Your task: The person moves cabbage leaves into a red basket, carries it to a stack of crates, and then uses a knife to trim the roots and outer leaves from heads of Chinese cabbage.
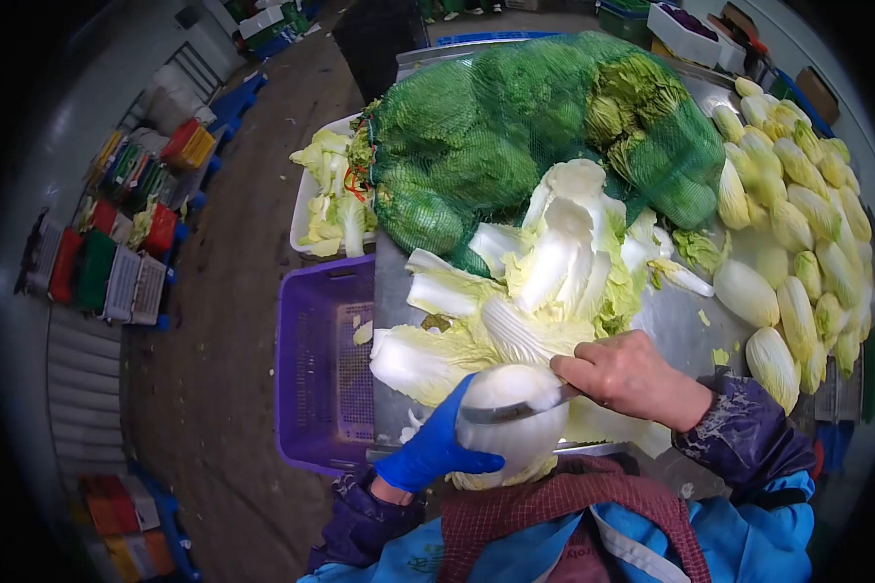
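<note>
While the left hand [436, 445], in a blue glove, wraps its fingers around the underside of a pale cabbage [515, 384] at the near edge of the counter [685, 325], the bare right hand [624, 374] is closed tight around the handle of a knife [510, 412], whose blade lies across the cabbage's rounded white base. The cabbage is held just off the counter's near edge, in front of the person's chest. On the counter just beyond it lies a heap of loose outer leaves [544, 282], and behind that, at the counter's far end, sits a green net sack [515, 136] stuffed with whole cabbages. Along the counter's right side, trimmed yellow-white cabbages [797, 243] are stacked in rows. Just beside the counter's left edge a purple crate [321, 369] stands on the floor with a few scraps in it, and farther along that same edge a white tub [306, 209] holds more green leaves
</note>
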`<action>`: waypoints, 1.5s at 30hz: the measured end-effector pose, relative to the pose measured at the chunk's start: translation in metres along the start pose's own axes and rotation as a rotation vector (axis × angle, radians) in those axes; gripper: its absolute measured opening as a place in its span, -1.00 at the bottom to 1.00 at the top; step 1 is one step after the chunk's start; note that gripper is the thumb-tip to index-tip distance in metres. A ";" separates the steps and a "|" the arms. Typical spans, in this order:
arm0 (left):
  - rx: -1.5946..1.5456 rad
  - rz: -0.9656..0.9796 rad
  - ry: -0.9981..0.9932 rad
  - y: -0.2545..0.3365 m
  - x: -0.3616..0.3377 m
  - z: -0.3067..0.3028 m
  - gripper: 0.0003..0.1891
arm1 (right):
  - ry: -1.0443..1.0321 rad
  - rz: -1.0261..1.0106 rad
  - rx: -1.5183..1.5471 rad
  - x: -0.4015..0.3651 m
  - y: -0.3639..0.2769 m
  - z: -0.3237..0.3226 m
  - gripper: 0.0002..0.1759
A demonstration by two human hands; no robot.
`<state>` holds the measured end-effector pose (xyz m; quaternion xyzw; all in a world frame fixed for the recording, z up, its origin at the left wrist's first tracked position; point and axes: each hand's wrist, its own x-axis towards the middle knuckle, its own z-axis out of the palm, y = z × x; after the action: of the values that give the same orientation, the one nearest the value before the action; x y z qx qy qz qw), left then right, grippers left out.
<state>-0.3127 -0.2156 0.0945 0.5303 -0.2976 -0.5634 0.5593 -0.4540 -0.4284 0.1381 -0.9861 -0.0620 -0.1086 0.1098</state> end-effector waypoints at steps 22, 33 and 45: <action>0.154 0.315 0.444 -0.009 0.015 0.015 0.16 | 0.006 0.439 0.722 0.024 -0.025 -0.001 -0.12; 0.249 0.450 0.538 -0.001 0.023 0.034 0.12 | 0.134 0.509 0.954 0.028 -0.022 0.004 -0.21; -0.198 0.171 0.578 0.002 0.012 -0.001 -0.18 | 0.190 0.771 1.034 0.037 0.015 0.027 -0.51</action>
<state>-0.3087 -0.2268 0.0930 0.5845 -0.1134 -0.3665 0.7150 -0.4109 -0.4329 0.1173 -0.7437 0.2620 -0.1045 0.6061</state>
